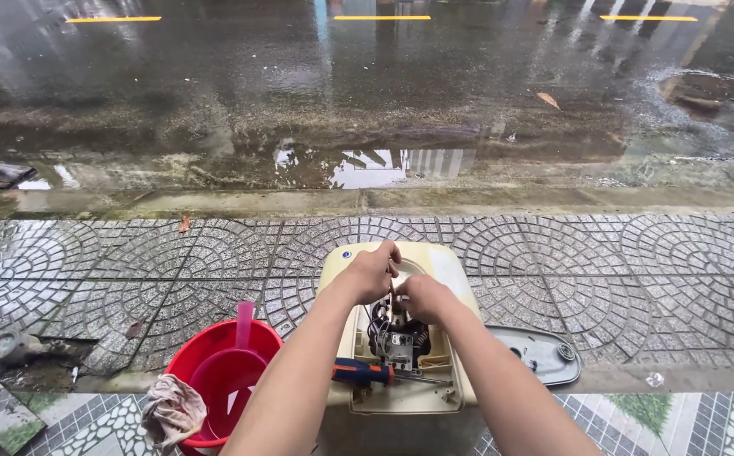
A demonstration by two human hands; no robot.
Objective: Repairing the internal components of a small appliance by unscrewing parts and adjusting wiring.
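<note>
Head view, both hands (401, 287) pinching wires (381, 321) inside cream heater (434, 262) — wet patterned pavement (637, 270), flooded street (299, 84).

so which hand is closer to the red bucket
Left. The left hand is above and to the right of the red bucket, on the cream appliance; the right hand is farther right.
</note>
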